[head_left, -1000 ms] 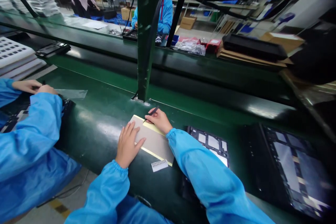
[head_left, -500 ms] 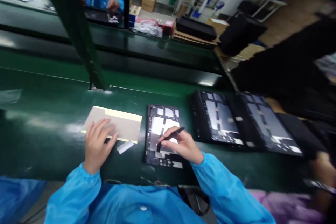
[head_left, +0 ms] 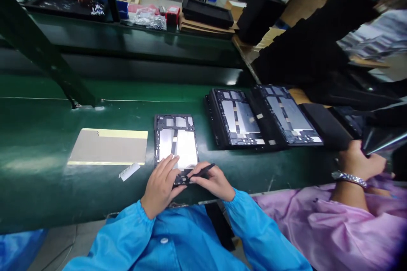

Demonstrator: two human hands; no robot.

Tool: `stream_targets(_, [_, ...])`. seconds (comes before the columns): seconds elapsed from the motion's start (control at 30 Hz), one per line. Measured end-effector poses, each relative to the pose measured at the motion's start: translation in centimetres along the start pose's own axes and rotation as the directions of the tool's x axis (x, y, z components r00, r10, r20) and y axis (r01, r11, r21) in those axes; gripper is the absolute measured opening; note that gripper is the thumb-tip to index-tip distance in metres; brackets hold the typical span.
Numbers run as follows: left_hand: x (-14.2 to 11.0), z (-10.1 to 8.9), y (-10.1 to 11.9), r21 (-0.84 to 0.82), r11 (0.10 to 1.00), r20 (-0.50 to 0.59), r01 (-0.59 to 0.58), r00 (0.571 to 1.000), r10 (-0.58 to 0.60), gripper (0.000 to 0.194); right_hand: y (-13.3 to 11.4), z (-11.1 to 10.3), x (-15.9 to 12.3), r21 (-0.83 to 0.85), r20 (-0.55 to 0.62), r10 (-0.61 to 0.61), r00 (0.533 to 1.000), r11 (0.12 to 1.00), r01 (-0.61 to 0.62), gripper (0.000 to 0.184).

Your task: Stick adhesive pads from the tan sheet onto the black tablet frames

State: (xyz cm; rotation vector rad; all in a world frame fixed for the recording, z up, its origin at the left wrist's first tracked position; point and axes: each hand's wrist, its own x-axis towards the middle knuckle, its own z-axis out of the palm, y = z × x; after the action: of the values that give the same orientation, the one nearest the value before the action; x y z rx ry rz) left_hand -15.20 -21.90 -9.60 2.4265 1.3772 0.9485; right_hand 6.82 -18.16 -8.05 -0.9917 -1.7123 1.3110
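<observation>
A tablet-like device with its back off (head_left: 186, 139), showing silver plates and dark circuit parts, lies on the green bench in front of me. My left hand (head_left: 161, 184) rests at its lower left edge, fingers stretched out over its lower part. Between the fingers of my right hand (head_left: 214, 181) is a slim black pen-like tool (head_left: 205, 170), held over the device's lower end. Its tip is too small to make out near my fingers. To the left lie a beige sheet with yellow edges (head_left: 110, 148) and a small white printed strip (head_left: 129, 171).
Further right, two more opened devices (head_left: 241, 116) (head_left: 286, 114) lie on black trays or stacks. A co-worker's hand (head_left: 359, 163) with a wristband is at the far right. A green post (head_left: 47, 55) rises at the left. Another person in blue works across the bench.
My left hand has left the beige sheet and come onto the device's lower left. My right hand stays at the device with the black tool, now nearer its lower end. The view has shifted right.
</observation>
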Motion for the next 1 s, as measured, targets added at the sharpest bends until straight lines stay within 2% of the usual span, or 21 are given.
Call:
stream_targets(0.37, [-0.1,-0.1,0.2,-0.024,1.000,-0.004,0.015,1.000,-0.015,0.032,-0.5,-0.2,0.5,-0.072,0.066,-0.014,0.998,0.997,0.018,0.020])
stream_targets(0.6, [0.2,-0.6,0.3,-0.050,0.998,-0.052,-0.025,0.998,0.023,0.022,-1.0,-0.4,0.8,-0.108,0.134,-0.009,0.991,0.994,0.024,0.014])
stream_targets(0.77, [0.1,-1.2,0.6,-0.008,0.992,-0.162,-0.122,0.980,0.119,0.006,-1.1,-0.2,0.7,-0.167,0.159,-0.115,0.981,0.976,0.142,0.009])
stream_targets(0.87, [-0.2,-1.3,0.9,0.022,0.973,-0.158,-0.229,0.960,0.230,0.012,-1.3,0.1,0.2,-0.202,0.184,-0.170,0.968,0.957,0.207,0.009])
stream_targets(0.93, [-0.5,-1.3,0.9,0.036,0.966,-0.155,-0.257,0.953,0.260,0.016,-1.4,0.2,-0.2,-0.186,0.155,-0.203,0.967,0.955,0.230,0.012])
stream_targets(1.0, [-0.7,-1.3,0.8,0.045,0.968,-0.158,-0.249,0.955,0.253,0.018,-1.4,0.2,-0.5,-0.139,0.026,-0.220,0.975,0.965,0.222,0.012])
